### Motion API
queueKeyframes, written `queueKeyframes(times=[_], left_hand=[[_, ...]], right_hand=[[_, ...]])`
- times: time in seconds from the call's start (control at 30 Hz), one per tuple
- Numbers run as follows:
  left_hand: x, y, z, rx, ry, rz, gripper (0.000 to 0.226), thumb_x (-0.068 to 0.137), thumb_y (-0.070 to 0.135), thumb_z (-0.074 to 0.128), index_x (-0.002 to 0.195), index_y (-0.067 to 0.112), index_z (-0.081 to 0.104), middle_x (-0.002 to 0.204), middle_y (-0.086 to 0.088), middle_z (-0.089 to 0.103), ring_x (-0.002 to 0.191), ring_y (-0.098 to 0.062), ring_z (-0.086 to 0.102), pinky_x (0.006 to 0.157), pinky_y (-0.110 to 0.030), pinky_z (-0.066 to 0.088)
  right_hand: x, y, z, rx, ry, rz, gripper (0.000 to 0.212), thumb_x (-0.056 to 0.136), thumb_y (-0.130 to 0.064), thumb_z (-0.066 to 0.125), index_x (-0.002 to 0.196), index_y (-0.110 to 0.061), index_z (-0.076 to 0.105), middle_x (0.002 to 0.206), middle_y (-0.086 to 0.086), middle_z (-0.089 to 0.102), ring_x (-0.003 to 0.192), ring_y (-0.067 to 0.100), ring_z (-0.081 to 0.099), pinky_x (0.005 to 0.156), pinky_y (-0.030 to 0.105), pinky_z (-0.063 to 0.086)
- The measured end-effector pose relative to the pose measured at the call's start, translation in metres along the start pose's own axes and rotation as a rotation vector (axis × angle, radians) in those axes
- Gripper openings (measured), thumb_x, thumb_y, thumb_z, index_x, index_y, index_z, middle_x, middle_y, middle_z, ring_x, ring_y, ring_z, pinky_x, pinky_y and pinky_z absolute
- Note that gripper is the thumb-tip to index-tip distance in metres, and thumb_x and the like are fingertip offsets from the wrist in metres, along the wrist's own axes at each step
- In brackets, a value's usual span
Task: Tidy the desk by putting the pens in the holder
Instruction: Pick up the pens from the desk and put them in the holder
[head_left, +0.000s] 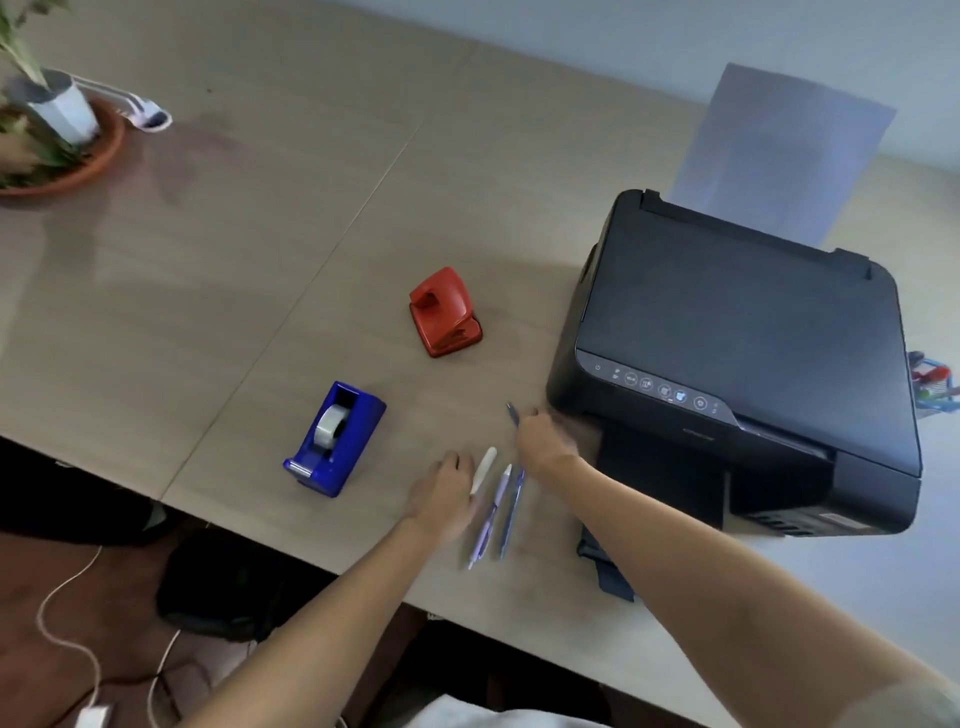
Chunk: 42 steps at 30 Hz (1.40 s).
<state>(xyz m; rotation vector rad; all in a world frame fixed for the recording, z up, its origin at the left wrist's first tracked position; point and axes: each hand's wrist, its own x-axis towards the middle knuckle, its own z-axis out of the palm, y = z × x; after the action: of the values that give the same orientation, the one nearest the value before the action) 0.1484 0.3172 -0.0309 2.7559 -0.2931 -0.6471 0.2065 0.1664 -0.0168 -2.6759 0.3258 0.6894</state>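
Nearest the camera, stretched over the desk (218, 270) edge: left hand (441, 493) flat, fingers pressed together beside a white pen (483, 470); at its 3 o'clock, right hand (543, 439) curled around a blue pen (512, 414), though hard to tell how firmly. Two more pens, lilac (491, 512) and blue (511, 512), lay between the wrists. Judged as the gathering step; next called for carrying them to the mesh holder (932, 387) at 3 o'clock, behind the printer (737, 332).
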Motion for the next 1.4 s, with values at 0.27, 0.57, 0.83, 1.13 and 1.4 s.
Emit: queueKeyframes(times=[0.27, 0.57, 0.83, 1.13, 1.4], left_hand=[[0.008, 0.001, -0.011, -0.155, 0.043, -0.143, 0.023, 0.096, 0.003, 0.034, 0.115, 0.001, 0.046, 0.11, -0.022, 0.063, 0.096, -0.038, 0.063, 0.08, -0.044, 0.051], [-0.003, 0.029, 0.014, -0.13, -0.038, -0.192, 0.033, 0.1, 0.029, 0.036, 0.113, 0.007, 0.056, 0.118, -0.012, 0.061, 0.104, -0.033, 0.061, 0.078, -0.037, 0.047], [-0.031, -0.009, -0.02, -0.816, -0.039, -0.336, 0.019, 0.103, 0.016, 0.031, 0.101, 0.003, 0.044, 0.075, -0.007, 0.058, 0.058, -0.019, 0.057, 0.049, -0.026, 0.045], [-0.042, -0.004, -0.107, -1.334, -0.106, -0.325, 0.011, 0.101, 0.005, 0.036, 0.102, 0.006, 0.047, 0.074, -0.005, 0.043, 0.064, -0.017, 0.042, 0.064, -0.031, 0.043], [-0.014, 0.138, -0.191, -1.075, -0.162, 0.046, 0.019, 0.1, 0.013, 0.042, 0.092, 0.011, 0.059, 0.11, -0.011, 0.058, 0.107, -0.02, 0.054, 0.092, -0.036, 0.044]], right_hand=[[-0.025, 0.02, -0.026, 0.362, 0.082, 0.039, 0.022, 0.095, -0.008, 0.035, 0.114, -0.002, 0.043, 0.107, 0.026, 0.057, 0.092, 0.038, 0.057, 0.072, 0.038, 0.044], [-0.055, 0.031, -0.019, 0.391, -0.043, 0.212, 0.017, 0.091, -0.016, 0.044, 0.081, -0.004, 0.05, 0.079, 0.009, 0.05, 0.062, 0.018, 0.047, 0.053, 0.027, 0.038], [-0.049, 0.005, 0.025, 0.101, -0.089, 0.182, 0.033, 0.099, -0.015, 0.033, 0.123, -0.005, 0.053, 0.116, 0.017, 0.062, 0.104, 0.036, 0.062, 0.078, 0.039, 0.048], [-0.067, 0.005, -0.014, 0.269, -0.078, -0.177, 0.019, 0.096, -0.017, 0.034, 0.078, -0.02, 0.039, 0.063, 0.006, 0.041, 0.052, 0.022, 0.037, 0.064, 0.039, 0.043], [-0.155, 0.094, -0.171, 0.489, 0.587, -0.547, 0.031, 0.099, -0.027, 0.035, 0.079, -0.006, 0.047, 0.085, 0.001, 0.046, 0.085, 0.02, 0.042, 0.076, 0.022, 0.038]])
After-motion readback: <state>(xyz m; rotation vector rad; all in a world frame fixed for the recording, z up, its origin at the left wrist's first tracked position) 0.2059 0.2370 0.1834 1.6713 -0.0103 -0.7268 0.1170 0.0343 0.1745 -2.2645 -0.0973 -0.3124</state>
